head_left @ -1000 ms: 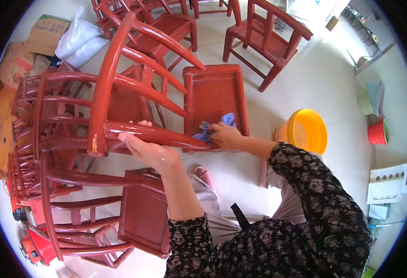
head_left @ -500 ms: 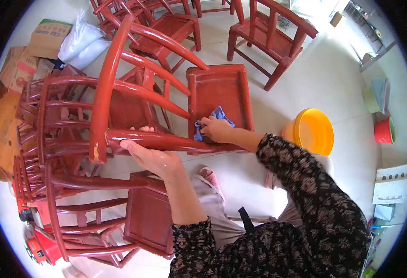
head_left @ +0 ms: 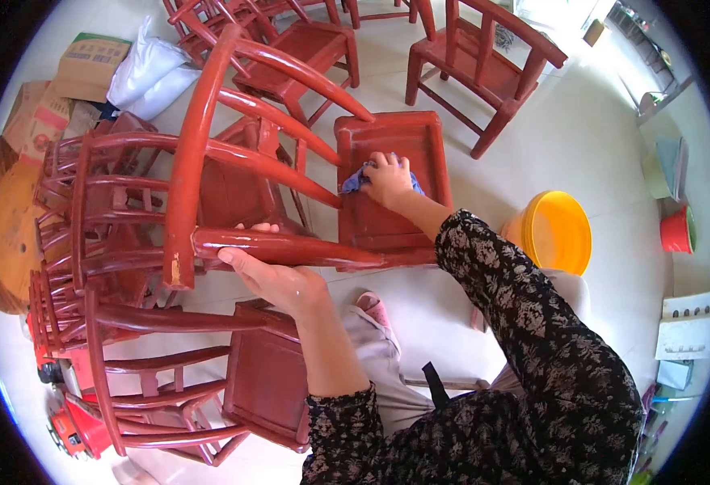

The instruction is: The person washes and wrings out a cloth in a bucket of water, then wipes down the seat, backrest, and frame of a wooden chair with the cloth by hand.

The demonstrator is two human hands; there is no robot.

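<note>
A red wooden chair [head_left: 191,162] is tilted in front of me, its back toward the left and its seat [head_left: 391,222] toward the middle. My left hand [head_left: 282,284] is wrapped from below around the chair's near back post, fingertips showing on the far side. On the seat, my right hand [head_left: 389,179] presses a crumpled blue cloth [head_left: 355,179] near the middle, fingers bent over it. Part of the cloth is hidden under the palm.
More red chairs stand left, at lower left [head_left: 270,380] and at the back [head_left: 484,69]. A yellow bucket [head_left: 561,234] stands right of my knee. Cardboard boxes [head_left: 88,69] and a white sack [head_left: 149,81] lie at upper left. A red pot [head_left: 676,230] is far right.
My right hand has moved with the cloth from the near edge of the seat up to its middle. My left hand keeps its hold on the chair. The view has shifted slightly.
</note>
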